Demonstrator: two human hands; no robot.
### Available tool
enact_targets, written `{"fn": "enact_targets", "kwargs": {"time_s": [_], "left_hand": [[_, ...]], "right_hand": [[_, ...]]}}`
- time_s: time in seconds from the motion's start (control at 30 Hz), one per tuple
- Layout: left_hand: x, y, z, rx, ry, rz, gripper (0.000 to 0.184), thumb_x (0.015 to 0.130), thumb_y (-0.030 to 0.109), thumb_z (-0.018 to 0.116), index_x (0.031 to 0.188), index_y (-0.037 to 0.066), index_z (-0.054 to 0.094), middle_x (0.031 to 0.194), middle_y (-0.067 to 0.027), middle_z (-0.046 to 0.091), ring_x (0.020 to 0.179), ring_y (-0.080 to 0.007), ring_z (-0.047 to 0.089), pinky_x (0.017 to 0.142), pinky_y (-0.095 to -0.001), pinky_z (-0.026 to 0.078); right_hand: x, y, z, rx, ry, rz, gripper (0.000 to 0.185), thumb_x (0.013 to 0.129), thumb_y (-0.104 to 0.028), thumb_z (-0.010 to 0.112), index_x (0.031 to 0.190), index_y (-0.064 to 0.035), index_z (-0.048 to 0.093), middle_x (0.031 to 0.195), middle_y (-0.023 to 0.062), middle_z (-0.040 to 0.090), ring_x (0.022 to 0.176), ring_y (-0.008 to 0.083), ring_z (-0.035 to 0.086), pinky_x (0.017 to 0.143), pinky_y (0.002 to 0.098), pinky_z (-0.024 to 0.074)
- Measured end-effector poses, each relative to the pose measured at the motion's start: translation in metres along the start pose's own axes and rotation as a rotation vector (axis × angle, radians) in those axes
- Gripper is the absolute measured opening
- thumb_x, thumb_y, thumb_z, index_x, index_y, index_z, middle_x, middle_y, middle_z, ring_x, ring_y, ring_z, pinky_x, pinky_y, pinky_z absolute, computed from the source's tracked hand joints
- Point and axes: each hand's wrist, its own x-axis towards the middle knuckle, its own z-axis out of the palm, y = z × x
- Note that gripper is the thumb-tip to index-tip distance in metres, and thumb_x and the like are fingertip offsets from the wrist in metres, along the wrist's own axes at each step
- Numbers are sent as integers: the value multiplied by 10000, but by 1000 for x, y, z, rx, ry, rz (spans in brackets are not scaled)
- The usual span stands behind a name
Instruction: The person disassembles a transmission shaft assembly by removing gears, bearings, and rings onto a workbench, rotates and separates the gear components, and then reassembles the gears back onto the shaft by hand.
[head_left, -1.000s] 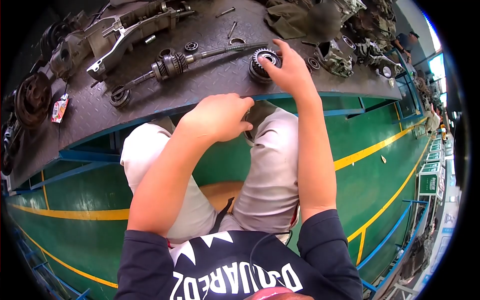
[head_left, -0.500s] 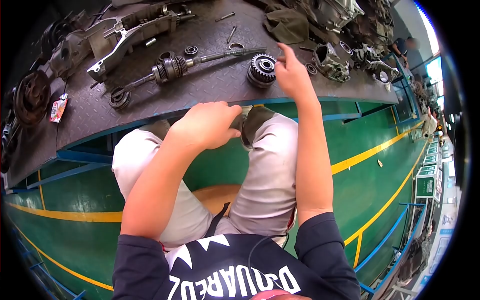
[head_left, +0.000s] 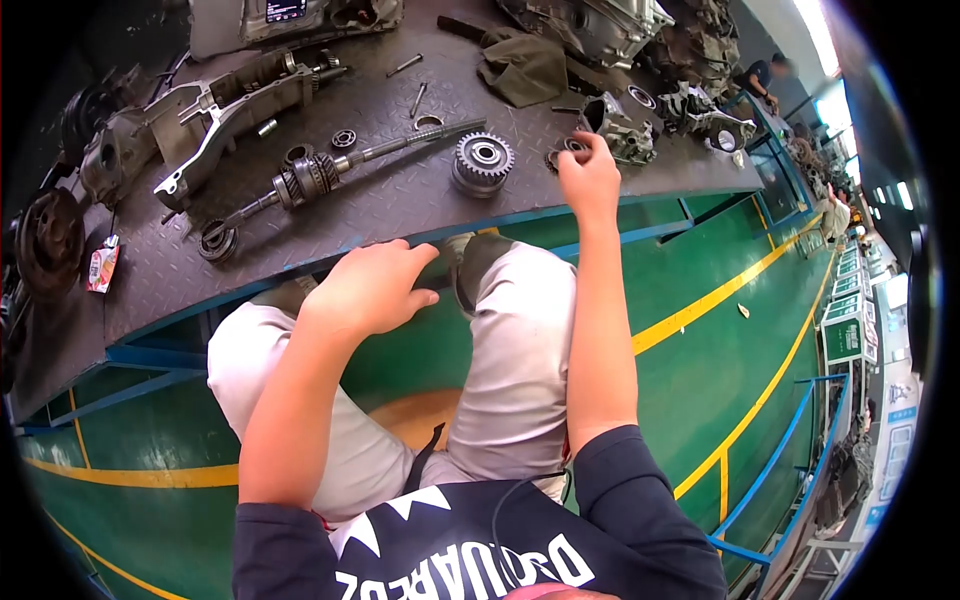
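Note:
My right hand [head_left: 590, 172] is at the table's near side, thumb and fingers closed around a small metal ring [head_left: 574, 145], perhaps a bearing. Part of a second dark ring [head_left: 552, 160] shows just left of the thumb. My left hand [head_left: 372, 287] hangs over my knees in front of the table edge, holding nothing, thumb apart from the bent fingers. A toothed gear [head_left: 484, 160] lies flat left of my right hand. Farther left rests a long gear shaft [head_left: 318, 178], its left end by a ring bearing [head_left: 218, 240].
An open gearbox housing [head_left: 225, 115] lies at the back left. Bolts [head_left: 405, 65], a brown cloth [head_left: 522, 68] and a cast housing [head_left: 620, 130] are on the steel table [head_left: 160, 290]. A person [head_left: 762, 82] stands far right.
My right hand has moved from beside the gear to the small ring and closed there. The view has shifted, so the table's parts appear farther left. My left hand stays empty.

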Motion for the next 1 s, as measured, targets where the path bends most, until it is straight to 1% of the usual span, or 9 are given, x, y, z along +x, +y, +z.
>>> {"fn": "enact_targets", "kwargs": {"time_s": [0.1,0.2,0.4,0.53,0.67,0.8,0.83,0.93,1.0], "left_hand": [[-1,0,-1,20,-15,-6,590,979,341,758,1491,91,604,1283,-199,700,1207,-412,678,1052,-483,543],[1,-2,3,37,-19,-3,589,976,343,760,1488,95,607,1283,-196,702,1204,-405,681,1051,-479,545],[4,-3,7,58,-9,13,583,977,356,760,1479,101,612,1281,-189,704,1199,-397,686,1049,-475,549],[5,-2,7,50,-16,19,578,982,366,756,1477,107,610,1275,-182,704,1199,-391,687,1044,-478,551],[5,-3,8,61,-23,12,573,985,373,755,1474,112,611,1276,-175,705,1198,-386,690,1041,-482,555],[3,-2,7,63,-15,12,567,984,372,758,1468,115,614,1279,-171,706,1200,-385,692,1042,-484,557],[3,-2,6,61,-15,9,566,983,373,758,1467,116,615,1280,-171,706,1202,-385,692,1042,-485,558],[3,-3,7,64,-23,9,566,982,376,758,1464,116,617,1284,-173,706,1203,-386,692,1038,-485,561],[2,-3,5,65,-20,13,560,979,374,760,1455,113,620,1276,-177,708,1196,-389,695,1035,-484,563]], "right_hand": [[8,63,16,-144,59,-155,685,785,-321,801,1403,-72,643,1123,186,699,1062,394,693,972,479,558],[0,75,21,-263,32,-218,757,776,-382,879,1435,-98,637,1193,190,692,1123,417,659,980,506,550],[16,63,30,-397,22,-282,703,812,-407,880,1400,-101,646,1258,192,690,1169,427,645,994,507,556],[26,66,37,-368,54,-313,627,800,-374,864,1325,-81,690,1202,213,716,1136,423,676,996,502,563],[17,52,29,-284,23,-215,613,759,-359,866,1274,-57,727,1115,212,720,1106,416,693,945,469,583],[11,59,33,-251,67,-399,657,737,-274,880,1320,-22,715,1170,207,648,1017,391,710,915,467,592],[10,57,32,-160,27,-415,591,752,-119,868,1315,-12,720,1148,175,603,927,316,722,847,412,601],[10,39,35,156,-49,-481,496,789,34,820,1277,-16,741,1104,135,587,866,226,715,788,336,589],[7,8,24,175,-18,-563,430,830,120,769,1237,-19,754,1119,118,584,845,175,717,762,295,578]]}}
